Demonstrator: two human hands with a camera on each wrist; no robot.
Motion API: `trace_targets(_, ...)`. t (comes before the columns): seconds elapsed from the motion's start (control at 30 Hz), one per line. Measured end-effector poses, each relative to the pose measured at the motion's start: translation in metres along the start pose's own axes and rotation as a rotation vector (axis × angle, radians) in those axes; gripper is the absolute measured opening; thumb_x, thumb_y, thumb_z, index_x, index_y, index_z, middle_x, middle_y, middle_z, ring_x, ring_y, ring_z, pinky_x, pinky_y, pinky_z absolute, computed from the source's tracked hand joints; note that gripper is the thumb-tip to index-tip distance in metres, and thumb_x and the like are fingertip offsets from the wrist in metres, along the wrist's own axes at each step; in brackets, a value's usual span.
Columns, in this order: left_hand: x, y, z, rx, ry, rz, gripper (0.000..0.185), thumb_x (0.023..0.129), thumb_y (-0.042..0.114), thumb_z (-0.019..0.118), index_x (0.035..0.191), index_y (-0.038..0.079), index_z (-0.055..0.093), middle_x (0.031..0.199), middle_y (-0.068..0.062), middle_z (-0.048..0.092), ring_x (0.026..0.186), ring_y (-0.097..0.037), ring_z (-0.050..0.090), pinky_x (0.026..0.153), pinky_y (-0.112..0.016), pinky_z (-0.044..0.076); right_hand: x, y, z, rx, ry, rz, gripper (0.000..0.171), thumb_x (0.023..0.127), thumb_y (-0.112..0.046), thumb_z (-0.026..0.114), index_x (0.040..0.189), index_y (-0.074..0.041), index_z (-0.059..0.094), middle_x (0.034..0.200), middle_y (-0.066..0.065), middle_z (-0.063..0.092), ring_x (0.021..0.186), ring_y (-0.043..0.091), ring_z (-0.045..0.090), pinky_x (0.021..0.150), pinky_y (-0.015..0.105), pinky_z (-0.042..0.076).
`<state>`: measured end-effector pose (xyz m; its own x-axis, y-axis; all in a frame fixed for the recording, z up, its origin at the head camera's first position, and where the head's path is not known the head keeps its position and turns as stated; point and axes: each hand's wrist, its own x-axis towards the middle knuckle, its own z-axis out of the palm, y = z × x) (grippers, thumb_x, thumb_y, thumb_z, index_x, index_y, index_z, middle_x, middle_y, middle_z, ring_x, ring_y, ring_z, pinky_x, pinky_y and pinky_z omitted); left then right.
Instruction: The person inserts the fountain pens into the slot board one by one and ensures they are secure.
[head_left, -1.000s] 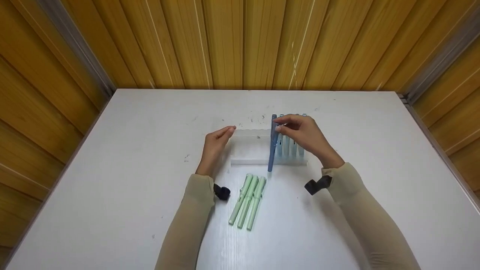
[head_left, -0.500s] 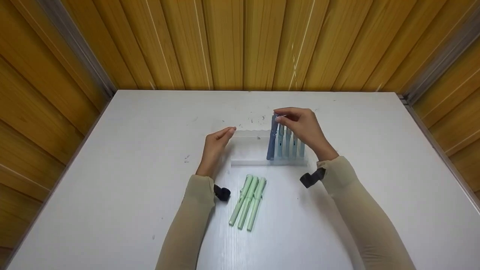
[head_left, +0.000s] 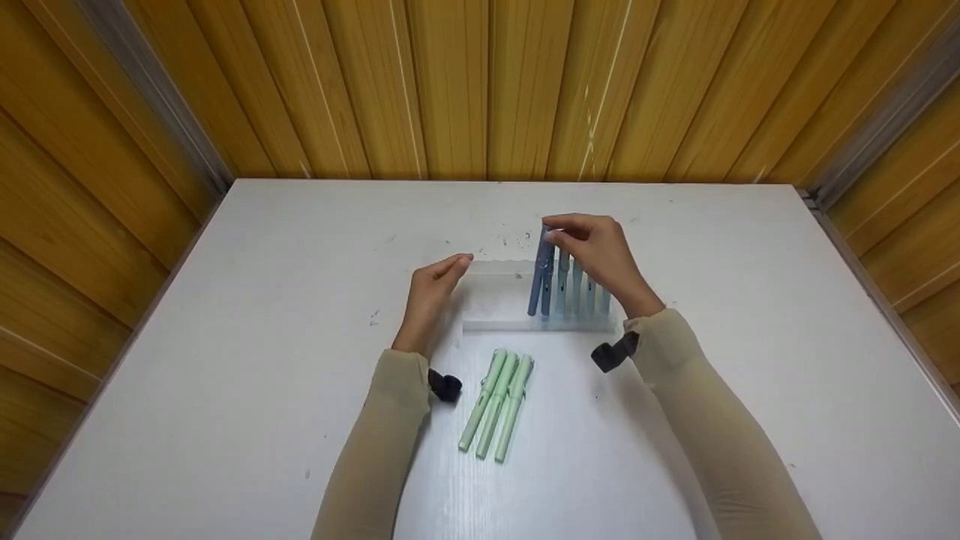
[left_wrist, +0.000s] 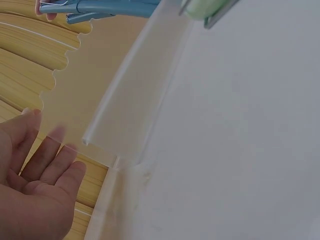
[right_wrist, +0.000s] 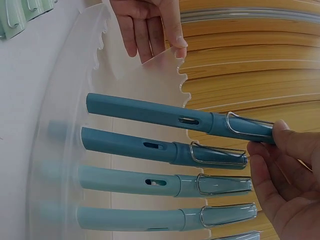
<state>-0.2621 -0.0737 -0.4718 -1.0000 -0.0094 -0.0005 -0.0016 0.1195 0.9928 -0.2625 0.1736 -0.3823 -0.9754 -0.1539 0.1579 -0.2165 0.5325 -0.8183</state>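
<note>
My right hand (head_left: pixel 600 244) pinches a dark blue fountain pen (right_wrist: pixel 150 112) by its cap end, between thumb and fingertips. The pen's barrel points toward the lower ledge of a clear, scallop-edged plastic pen rack (head_left: pixel 495 292). Beside it in the rack lies a second dark blue pen (right_wrist: pixel 132 140), followed by several light blue pens (right_wrist: pixel 132 179), all with wire clips. My left hand (head_left: pixel 431 292) pinches the rack's upper left corner between thumb and forefinger, its other fingers behind the panel. Whether the held pen touches the ledge is hard to tell.
Three pale green pens (head_left: pixel 495 405) lie side by side on the white table (head_left: pixel 300 337), in front of the rack. Wood-look panels (head_left: pixel 450 90) rise behind the table's far edge. Each wrist wears a black camera, such as the left wrist camera (head_left: pixel 446 387).
The right hand has moved away from me and slightly left, taking the dark blue pen from in front of the ledge to a place left of the other dark one. The left hand stays put.
</note>
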Motion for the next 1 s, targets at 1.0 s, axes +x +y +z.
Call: trace_targets(1.0,0.0,-0.001,-0.001,0.012,0.004,0.004,0.035,0.093,0.04,0.063,0.119,0.017,0.069,0.127,0.0,0.065,0.127,-0.015,0.054,0.11,-0.035,0.04,-0.001,0.004,0.012,-0.184,-0.013,-0.321,0.026,0.089,-0.01,0.068,0.114,-0.004,0.07,0.115,0.011,0.07,0.103,0.022,0.066,0.089,0.035,0.055)
